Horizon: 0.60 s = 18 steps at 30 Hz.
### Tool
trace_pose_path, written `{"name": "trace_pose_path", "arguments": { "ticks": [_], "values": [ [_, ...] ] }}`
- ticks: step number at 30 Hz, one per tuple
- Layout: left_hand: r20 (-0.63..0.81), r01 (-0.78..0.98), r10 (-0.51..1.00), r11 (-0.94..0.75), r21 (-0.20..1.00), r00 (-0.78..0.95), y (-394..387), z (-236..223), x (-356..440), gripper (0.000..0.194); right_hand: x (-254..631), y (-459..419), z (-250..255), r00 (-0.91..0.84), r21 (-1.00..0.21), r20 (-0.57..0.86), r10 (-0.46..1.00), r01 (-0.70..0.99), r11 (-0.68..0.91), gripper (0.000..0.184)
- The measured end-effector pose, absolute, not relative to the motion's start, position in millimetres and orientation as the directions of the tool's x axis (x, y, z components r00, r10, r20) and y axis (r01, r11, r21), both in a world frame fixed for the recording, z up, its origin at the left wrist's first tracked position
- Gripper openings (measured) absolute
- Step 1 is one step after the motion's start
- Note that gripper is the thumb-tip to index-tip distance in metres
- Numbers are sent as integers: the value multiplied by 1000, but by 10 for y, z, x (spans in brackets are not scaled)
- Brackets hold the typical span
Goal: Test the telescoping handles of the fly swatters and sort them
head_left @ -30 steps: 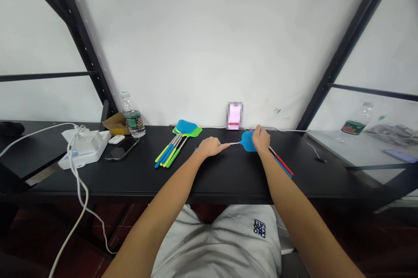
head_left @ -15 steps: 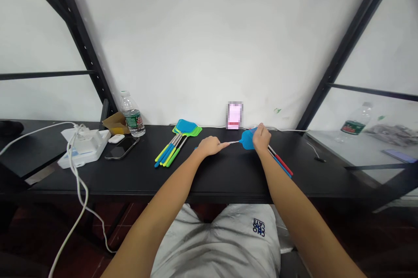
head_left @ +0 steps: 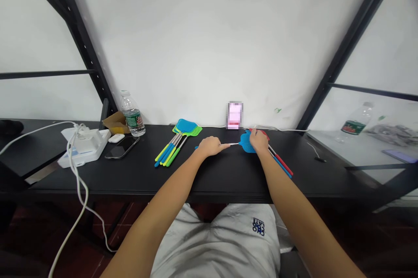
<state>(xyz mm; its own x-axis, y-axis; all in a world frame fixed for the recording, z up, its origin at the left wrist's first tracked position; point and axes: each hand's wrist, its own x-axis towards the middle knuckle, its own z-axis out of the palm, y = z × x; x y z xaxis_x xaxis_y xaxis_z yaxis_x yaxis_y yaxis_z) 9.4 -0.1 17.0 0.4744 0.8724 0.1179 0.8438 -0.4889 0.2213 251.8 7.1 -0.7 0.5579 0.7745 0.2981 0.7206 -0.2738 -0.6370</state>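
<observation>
A blue fly swatter [head_left: 247, 143] lies crosswise between my hands, its metal shaft running left from the head. My left hand [head_left: 210, 145] is closed around the shaft and handle, with the thumb stretched along the shaft. The handle's blue end peeks out left of the fist. My right hand [head_left: 259, 141] grips the right side of the blue head; its fingertips are partly hidden. Under and beyond that hand lie a red fly swatter [head_left: 283, 164] and another blue handle [head_left: 282, 168]. To the left rests a fanned pile of blue, yellow and green fly swatters [head_left: 186, 126].
A lit, blurred phone [head_left: 235, 115] leans on the wall. Leftward stand a water bottle [head_left: 133, 117], a cardboard box [head_left: 116, 123], a white case [head_left: 116, 138], a dark phone [head_left: 123, 148] and a white power strip [head_left: 86, 145] with cables. A glass panel is on the right.
My right hand has shifted slightly left and down onto the blue head, which now lies flatter. More of the red swatter's head shows behind it. My left hand has stayed nearly still.
</observation>
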Motion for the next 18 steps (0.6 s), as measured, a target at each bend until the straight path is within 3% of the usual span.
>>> {"name": "trace_pose_path", "arguments": {
  "ticks": [10, 15, 18],
  "values": [
    [125, 845, 884, -467, 260, 450, -21, 181, 94, 77, 2466, 2, 87, 608, -692, 332, 721, 677, -252, 49],
    [175, 864, 928, -370, 342, 328, 15, 202, 60, 81, 2497, -62, 202, 716, -796, 362, 596, 571, -202, 46],
    [213, 872, 946, -310, 378, 244, 47, 220, 33, 83, 2476, -39, 199, 685, -826, 390, 615, 556, -96, 49]
  ]
}}
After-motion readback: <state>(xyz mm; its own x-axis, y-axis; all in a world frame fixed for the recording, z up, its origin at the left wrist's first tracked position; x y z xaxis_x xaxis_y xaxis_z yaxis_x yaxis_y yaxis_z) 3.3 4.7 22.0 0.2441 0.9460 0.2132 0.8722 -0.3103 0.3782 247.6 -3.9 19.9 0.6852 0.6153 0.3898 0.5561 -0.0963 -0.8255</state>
